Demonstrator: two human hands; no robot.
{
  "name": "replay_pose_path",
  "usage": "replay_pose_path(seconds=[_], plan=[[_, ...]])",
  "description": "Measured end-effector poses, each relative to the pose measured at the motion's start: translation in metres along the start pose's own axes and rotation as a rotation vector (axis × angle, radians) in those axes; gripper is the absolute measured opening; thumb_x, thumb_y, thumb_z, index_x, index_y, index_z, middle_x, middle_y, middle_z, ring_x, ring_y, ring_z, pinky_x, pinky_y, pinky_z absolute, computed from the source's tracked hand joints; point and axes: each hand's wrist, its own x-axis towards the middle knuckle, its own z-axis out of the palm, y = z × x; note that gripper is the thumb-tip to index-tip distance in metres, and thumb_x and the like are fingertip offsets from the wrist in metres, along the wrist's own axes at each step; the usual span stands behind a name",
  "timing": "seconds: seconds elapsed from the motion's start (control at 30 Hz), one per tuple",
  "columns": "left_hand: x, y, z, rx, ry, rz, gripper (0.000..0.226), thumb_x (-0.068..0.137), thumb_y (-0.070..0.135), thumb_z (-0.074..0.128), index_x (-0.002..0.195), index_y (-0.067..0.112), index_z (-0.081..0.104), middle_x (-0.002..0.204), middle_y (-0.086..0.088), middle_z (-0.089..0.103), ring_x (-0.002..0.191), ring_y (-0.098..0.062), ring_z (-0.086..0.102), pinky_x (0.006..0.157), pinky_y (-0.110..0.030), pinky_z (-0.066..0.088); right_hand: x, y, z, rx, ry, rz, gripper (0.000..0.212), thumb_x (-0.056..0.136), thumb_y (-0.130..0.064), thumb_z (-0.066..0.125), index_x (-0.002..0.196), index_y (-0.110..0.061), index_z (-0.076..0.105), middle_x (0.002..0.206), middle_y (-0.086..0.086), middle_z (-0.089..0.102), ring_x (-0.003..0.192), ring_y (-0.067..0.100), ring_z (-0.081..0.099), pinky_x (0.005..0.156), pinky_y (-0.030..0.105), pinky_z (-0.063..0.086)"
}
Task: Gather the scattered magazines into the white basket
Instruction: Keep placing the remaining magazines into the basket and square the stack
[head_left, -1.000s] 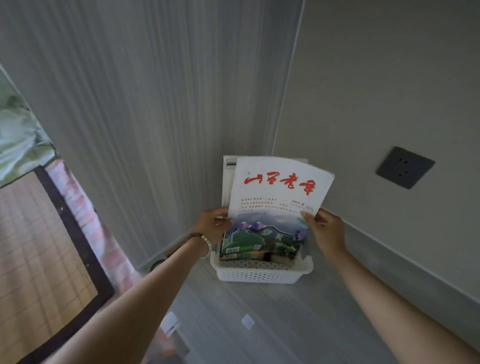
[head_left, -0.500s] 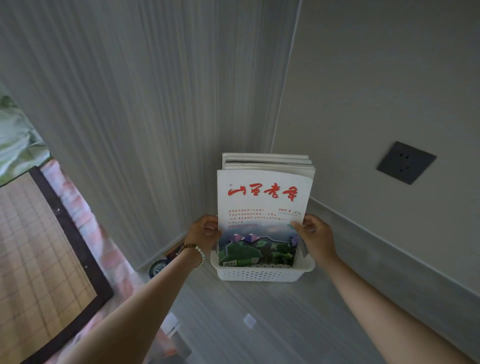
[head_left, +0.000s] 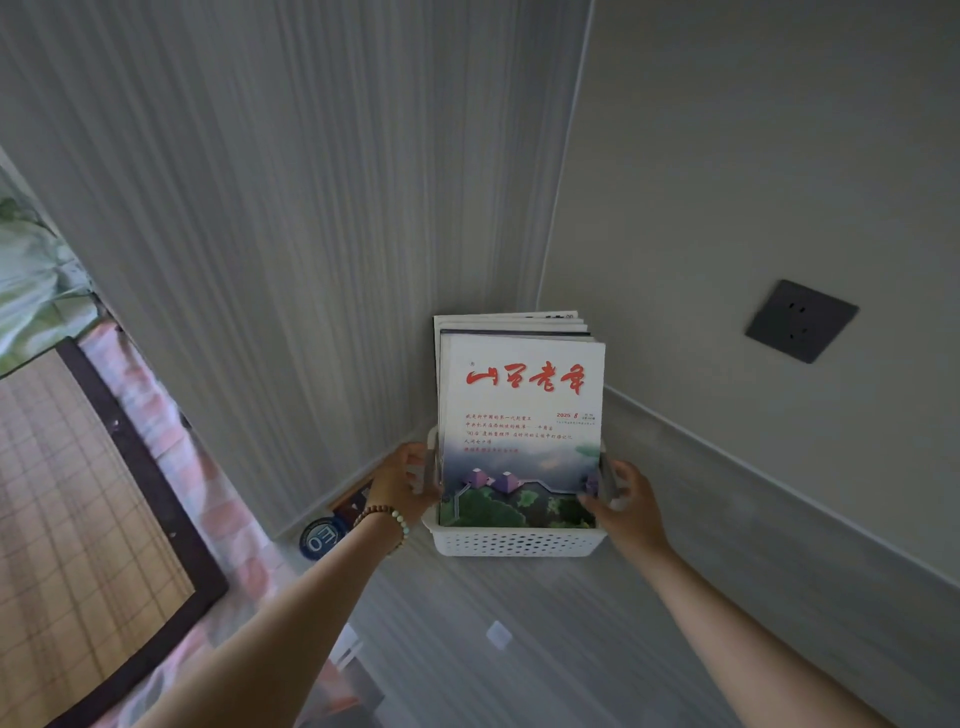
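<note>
Left hand (head_left: 402, 480), right hand (head_left: 626, 501): each gripping a side of white perforated plastic basket (head_left: 519, 540) | red-titled white magazine (head_left: 522, 431) upright between them, apparently seated.

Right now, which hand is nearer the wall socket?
Right. The right hand is at the basket's right side, below-left of the socket; the left hand is across the basket, farther away.
</note>
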Motion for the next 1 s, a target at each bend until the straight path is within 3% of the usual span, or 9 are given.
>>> replay_pose_path(seconds=[0.1, 0.23, 0.43, 0.53, 0.67, 0.77, 0.87, 0.93, 1.0], plan=[[-0.004, -0.009, 0.014, 0.020, -0.097, -0.081, 0.060, 0.080, 0.012, 0.066, 0.133, 0.012, 0.038, 0.133, -0.011, 0.050, 0.119, -0.028, 0.049, 0.098, -0.033, 0.042, -0.010, 0.013, 0.007, 0.080, -0.073, 0.114, 0.073, 0.078, -0.013, 0.073, 0.140, -0.009, 0.034, 0.142, 0.011, 0.043, 0.130, 0.026, 0.042, 0.095, 0.030, 0.037], [-0.008, -0.013, 0.023, -0.033, -0.065, -0.102, 0.060, 0.081, 0.009, 0.064, 0.134, 0.015, 0.037, 0.129, -0.012, 0.052, 0.115, -0.029, 0.051, 0.087, -0.031, 0.045, -0.011, 0.016, 0.008, 0.109, -0.032, 0.118, 0.069, 0.079, -0.016, 0.072, 0.138, -0.009, 0.038, 0.139, 0.010, 0.048, 0.128, 0.025, 0.045, 0.098, 0.030, 0.037], [-0.011, -0.011, 0.022, -0.013, -0.045, -0.096, 0.056, 0.080, 0.017, 0.066, 0.131, 0.015, 0.041, 0.127, -0.012, 0.055, 0.113, -0.030, 0.053, 0.094, -0.040, 0.048, -0.012, 0.015, 0.007, 0.131, -0.027, 0.139, 0.071, 0.080, -0.019, 0.072, 0.140, -0.010, 0.037, 0.141, 0.009, 0.047, 0.127, 0.022, 0.045, 0.094, 0.025, 0.035], [-0.019, 0.007, 0.023, -0.020, 0.072, 0.023, 0.055, 0.076, 0.025, 0.071, 0.126, 0.018, 0.047, 0.122, -0.009, 0.058, 0.104, -0.029, 0.058, 0.086, -0.045, 0.054, -0.016, 0.017, 0.002, 0.156, -0.031, 0.163, 0.071, 0.080, -0.021, 0.072, 0.139, -0.011, 0.037, 0.136, 0.012, 0.050, 0.112, 0.017, 0.051, 0.087, 0.026, 0.038], [-0.030, 0.045, 0.048, -0.129, 0.106, 0.199, 0.055, 0.075, 0.022, 0.072, 0.124, 0.021, 0.047, 0.129, -0.005, 0.051, 0.104, -0.018, 0.054, 0.091, -0.040, 0.051, -0.024, 0.029, -0.027, 0.258, -0.009, 0.206, 0.067, 0.082, -0.015, 0.070, 0.139, -0.010, 0.036, 0.135, 0.016, 0.049, 0.104, 0.019, 0.054, 0.083, 0.027, 0.042], [-0.047, 0.081, 0.090, -0.177, -0.054, 0.233, 0.053, 0.072, 0.024, 0.073, 0.119, 0.023, 0.048, 0.125, -0.004, 0.048, 0.107, -0.012, 0.045, 0.096, -0.032, 0.045, -0.037, 0.051, -0.072, 0.296, 0.087, 0.238, 0.061, 0.082, -0.009, 0.068, 0.136, -0.008, 0.040, 0.135, 0.020, 0.048, 0.115, 0.031, 0.055, 0.087, 0.030, 0.041], [-0.065, 0.115, 0.152, -0.197, -0.247, 0.240, 0.061, 0.069, 0.028, 0.074, 0.122, 0.017, 0.047, 0.125, -0.009, 0.049, 0.112, -0.021, 0.048, 0.099, -0.028, 0.040, -0.056, 0.086, -0.136, 0.313, 0.212, 0.282, 0.057, 0.082, -0.002, 0.066, 0.134, -0.004, 0.042, 0.134, 0.024, 0.048, 0.116, 0.037, 0.054, 0.085, 0.031, 0.041], [-0.081, 0.135, 0.200, -0.051, -0.294, 0.301, 0.064, 0.075, 0.027, 0.071, 0.131, 0.015, 0.043, 0.134, -0.006, 0.047, 0.122, -0.021, 0.046, 0.099, -0.022, 0.032, -0.073, 0.114, -0.187, 0.320, 0.303, 0.323, 0.055, 0.083, 0.000, 0.064, 0.133, -0.003, 0.043, 0.135, 0.024, 0.048, 0.117, 0.039, 0.053, 0.080, 0.030, 0.042], [-0.104, 0.157, 0.250, -0.034, -0.384, 0.313, 0.065, 0.075, 0.028, 0.072, 0.132, 0.017, 0.042, 0.134, -0.004, 0.048, 0.116, -0.020, 0.050, 0.090, -0.020, 0.035, -0.098, 0.148, -0.241, 0.318, 0.422, 0.370, 0.053, 0.083, -0.003, 0.065, 0.131, -0.002, 0.045, 0.135, 0.023, 0.048, 0.116, 0.039, 0.053, 0.069, 0.024, 0.044]])
